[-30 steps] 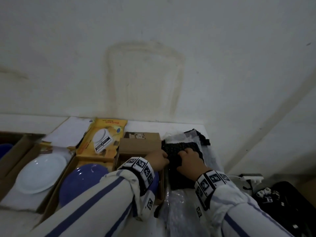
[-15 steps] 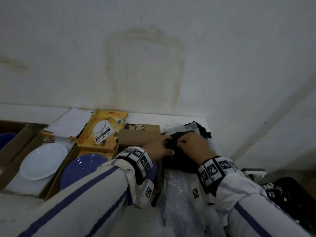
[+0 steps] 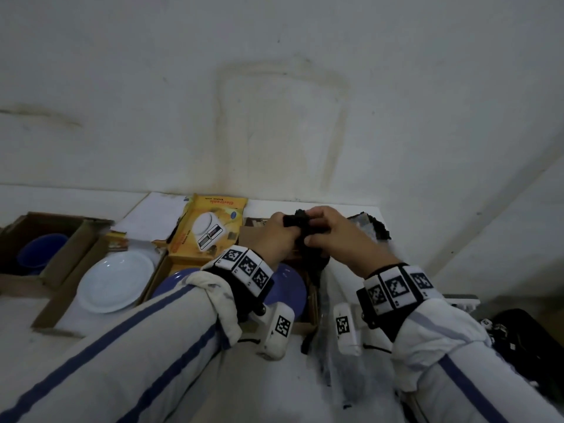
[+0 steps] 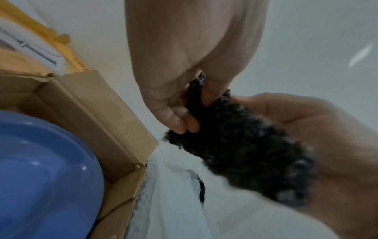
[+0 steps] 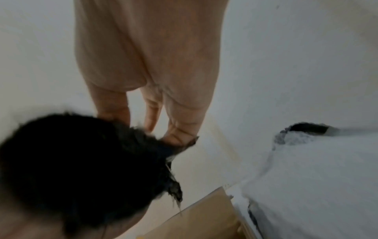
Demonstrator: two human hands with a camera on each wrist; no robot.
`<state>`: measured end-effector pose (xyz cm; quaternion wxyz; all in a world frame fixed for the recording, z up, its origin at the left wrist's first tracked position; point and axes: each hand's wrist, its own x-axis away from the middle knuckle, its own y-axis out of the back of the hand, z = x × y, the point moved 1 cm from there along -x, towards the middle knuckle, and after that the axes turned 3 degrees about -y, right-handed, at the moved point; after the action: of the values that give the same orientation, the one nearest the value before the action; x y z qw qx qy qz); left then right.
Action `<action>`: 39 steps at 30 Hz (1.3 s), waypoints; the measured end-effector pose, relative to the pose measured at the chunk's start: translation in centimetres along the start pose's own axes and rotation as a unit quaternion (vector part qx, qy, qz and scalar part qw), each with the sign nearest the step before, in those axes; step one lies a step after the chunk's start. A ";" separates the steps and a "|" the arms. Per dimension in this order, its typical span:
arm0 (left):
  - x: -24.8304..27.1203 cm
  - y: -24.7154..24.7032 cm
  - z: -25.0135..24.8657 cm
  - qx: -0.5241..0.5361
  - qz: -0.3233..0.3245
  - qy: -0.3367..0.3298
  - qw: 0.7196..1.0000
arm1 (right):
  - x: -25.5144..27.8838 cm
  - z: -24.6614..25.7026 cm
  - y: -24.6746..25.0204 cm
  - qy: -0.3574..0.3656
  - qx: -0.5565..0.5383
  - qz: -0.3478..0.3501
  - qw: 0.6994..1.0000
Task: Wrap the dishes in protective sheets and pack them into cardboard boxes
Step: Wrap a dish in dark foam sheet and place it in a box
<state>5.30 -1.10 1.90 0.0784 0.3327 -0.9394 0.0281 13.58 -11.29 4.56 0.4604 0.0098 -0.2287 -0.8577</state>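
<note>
A crumpled black bubble-wrap sheet (image 3: 312, 261) is held up between both hands, above the table's far right. My left hand (image 3: 276, 236) pinches its upper end (image 4: 194, 100) between thumb and fingers. The right hand (image 3: 332, 236) grips the same bunch from the other side, and its fingers (image 5: 180, 132) curl onto the sheet (image 5: 81, 161). Under my left wrist a blue plate (image 3: 290, 288) lies in an open cardboard box (image 4: 102, 113). A white plate (image 3: 116, 280) lies in a second box to the left.
A yellow kitchen-scale carton (image 3: 210, 227) lies behind the boxes. At far left another box holds a blue bowl (image 3: 42, 248). More black and clear wrap sheets (image 3: 370, 227) are piled at the table's right end by the wall. Dark gear (image 3: 518, 328) sits lower right.
Both hands have lifted the black sheet off the pile on the right and bunched it together in the air. The hands now sit higher and closer together.
</note>
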 end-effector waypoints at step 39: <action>4.7 5.8 10.1 -0.682 0.317 -0.011 0.659 | 1.4 -6.7 -8.7 -0.046 0.615 0.221 0.756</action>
<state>-3.27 -0.56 -7.30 0.2590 -0.1320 -0.7448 -0.6007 7.49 -10.82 -4.64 0.5209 0.2000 -0.7237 -0.4060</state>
